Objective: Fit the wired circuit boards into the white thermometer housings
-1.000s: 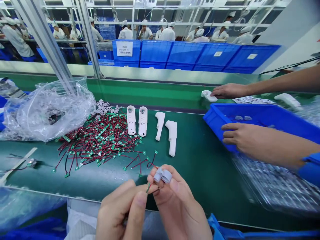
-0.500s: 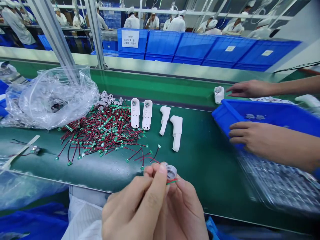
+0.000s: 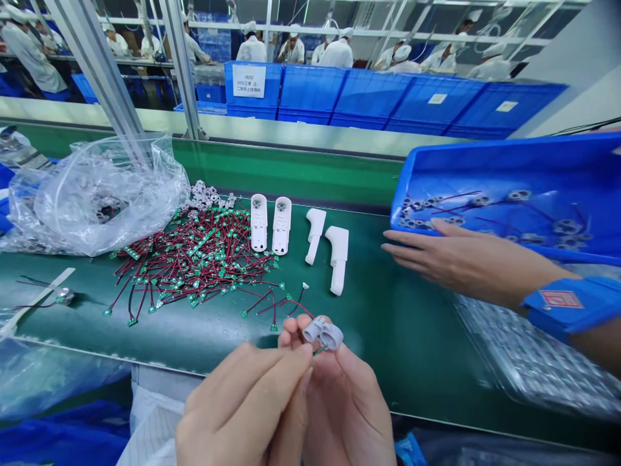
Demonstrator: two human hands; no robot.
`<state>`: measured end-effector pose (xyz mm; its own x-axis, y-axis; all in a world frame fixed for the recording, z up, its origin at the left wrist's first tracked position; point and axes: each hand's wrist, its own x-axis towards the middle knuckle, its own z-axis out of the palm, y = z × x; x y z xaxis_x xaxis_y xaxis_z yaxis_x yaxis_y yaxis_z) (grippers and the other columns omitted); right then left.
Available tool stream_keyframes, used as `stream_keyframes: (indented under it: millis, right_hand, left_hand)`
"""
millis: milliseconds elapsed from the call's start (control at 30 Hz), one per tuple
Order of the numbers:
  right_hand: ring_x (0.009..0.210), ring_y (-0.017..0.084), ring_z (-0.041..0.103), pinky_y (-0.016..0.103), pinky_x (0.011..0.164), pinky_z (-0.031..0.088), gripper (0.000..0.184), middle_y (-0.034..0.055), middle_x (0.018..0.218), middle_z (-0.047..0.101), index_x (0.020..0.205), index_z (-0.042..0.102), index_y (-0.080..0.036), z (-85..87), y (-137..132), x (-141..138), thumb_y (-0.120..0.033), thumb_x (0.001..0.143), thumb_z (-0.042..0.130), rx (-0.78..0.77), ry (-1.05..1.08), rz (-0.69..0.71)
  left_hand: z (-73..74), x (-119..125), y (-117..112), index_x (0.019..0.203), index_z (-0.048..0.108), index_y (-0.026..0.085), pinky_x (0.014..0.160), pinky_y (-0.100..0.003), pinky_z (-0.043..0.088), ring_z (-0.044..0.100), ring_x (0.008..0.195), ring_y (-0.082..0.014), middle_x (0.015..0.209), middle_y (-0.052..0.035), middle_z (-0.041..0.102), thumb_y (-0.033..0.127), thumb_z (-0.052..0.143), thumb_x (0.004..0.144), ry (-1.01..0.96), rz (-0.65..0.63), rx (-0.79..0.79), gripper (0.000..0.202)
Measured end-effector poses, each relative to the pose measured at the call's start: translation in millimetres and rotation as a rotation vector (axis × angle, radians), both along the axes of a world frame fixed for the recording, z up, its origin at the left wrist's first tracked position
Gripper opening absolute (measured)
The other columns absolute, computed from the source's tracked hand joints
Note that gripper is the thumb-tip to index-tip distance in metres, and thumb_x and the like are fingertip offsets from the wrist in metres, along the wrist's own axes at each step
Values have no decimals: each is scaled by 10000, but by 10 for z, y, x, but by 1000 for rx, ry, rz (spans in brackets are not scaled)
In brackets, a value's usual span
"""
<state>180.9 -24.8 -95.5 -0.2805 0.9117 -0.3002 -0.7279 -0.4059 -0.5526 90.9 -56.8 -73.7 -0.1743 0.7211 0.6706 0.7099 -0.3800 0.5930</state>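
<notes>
**Right hand (image 3: 349, 404) closed on moulded ring piece (image 3: 323, 333) over the counter**

Your right hand is curled, its fingertips holding the moulded ring piece just above the front of the green counter (image 3: 398, 323). Your left hand (image 3: 242, 408) is closed in a pinch at the piece's lower edge; you cannot tell from this view whether it grips the piece or the green-tipped lead (image 3: 317, 351) beneath it.

Handling assessment: the piece looks light, stiff and thin-walled. Take hold on its outer ring body, not the lead. The lead appears soft and its small tip delicate, so it is likely to slip from a tight pinch.

Nearby, a pile of red-and-black wired boards (image 3: 194, 272) lies just beyond your hands.

Change from the earlier frame: the piece now sits turned edge-on, and the red-and-green wire run no longer shows beside it. A co-worker's hand (image 3: 460, 259) lies below a blue tray (image 3: 509, 155), now raised and tipped toward you with wired rings showing inside. That co-worker's blue wrist strap (image 3: 567, 304) has come into view.
</notes>
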Motion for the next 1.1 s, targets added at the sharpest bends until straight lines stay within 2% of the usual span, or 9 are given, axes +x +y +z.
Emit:
stream_keyframes:
  millis: [233, 333, 467, 567, 700, 767, 867, 933, 1100]
  right_hand:
    - [708, 144, 577, 247, 650, 491, 143, 0, 755, 631, 704, 675, -267, -1, -17, 2, -341, 587, 711, 38, -24, -25]
    - [744, 114, 571, 186, 672, 468, 142, -12, 759, 642, 688, 684, -261, -40, -56, 6, -318, 570, 739, 74, -62, -82]
    - [763, 129, 564, 214, 679, 461, 131, -3, 797, 634, 692, 683, -274, -73, -89, 11, -293, 579, 747, 201, -173, -125]
    - [764, 162, 553, 266, 671, 456, 110, 14, 760, 619, 701, 682, -284, -63, -88, 4, -288, 601, 730, 336, -263, -148]
    - [723, 160, 533, 287, 674, 440, 111, 12, 703, 607, 717, 672, -286, -82, -85, -55, -212, 636, 689, 477, -347, -145]
    - [691, 163, 527, 289, 639, 437, 190, 12, 691, 609, 727, 667, -286, -111, -85, -95, -133, 614, 669, 544, -377, -177]
    - [654, 165, 526, 289, 606, 429, 308, 2, 663, 609, 724, 662, -285, -146, -89, -128, -28, 558, 635, 655, -466, -177]
    - [650, 161, 530, 287, 614, 428, 317, -2, 658, 606, 720, 669, -279, -154, -92, -121, -12, 553, 635, 684, -541, -86]
    - [620, 145, 517, 251, 554, 420, 103, 11, 653, 564, 720, 694, -239, -153, -57, -76, -196, 627, 683, 645, -658, 70]
  left_hand:
    - [26, 31, 20, 724, 675, 161, 462, -156, 520, 622, 468, -114, 602, -18, 694, 39, 547, 691, 140, 31, 54, 180]
    - [41, 8, 36, 725, 673, 161, 472, -157, 525, 628, 474, -116, 607, -16, 698, 35, 525, 703, 192, -25, 61, 195]
    - [2, -20, 27, 765, 650, 145, 527, -149, 526, 637, 524, -114, 641, -19, 699, 19, 540, 681, 169, -100, 30, 187]
    - [-72, 47, -2, 756, 600, 175, 463, -121, 473, 589, 508, -82, 619, 20, 648, 14, 561, 650, -134, -107, -43, 197]
    - [-169, 151, -36, 680, 566, 212, 427, -119, 391, 485, 498, -63, 593, 40, 525, 56, 527, 679, -783, -9, -47, 161]
    - [-206, 131, -49, 696, 598, 212, 423, -122, 387, 475, 525, -73, 628, 24, 504, 89, 547, 688, -979, -79, -101, 133]
    - [-253, 36, -60, 705, 629, 223, 476, -124, 423, 483, 589, -86, 664, 18, 489, 176, 572, 706, -1127, -172, -196, 74]
    - [-284, -16, -57, 700, 634, 232, 534, -123, 442, 485, 616, -85, 676, 23, 491, 236, 569, 722, -1190, -178, -225, 69]
    - [-343, 12, -15, 701, 645, 222, 533, -144, 447, 475, 609, -92, 700, 13, 507, 352, 549, 746, -1282, -184, -266, 167]
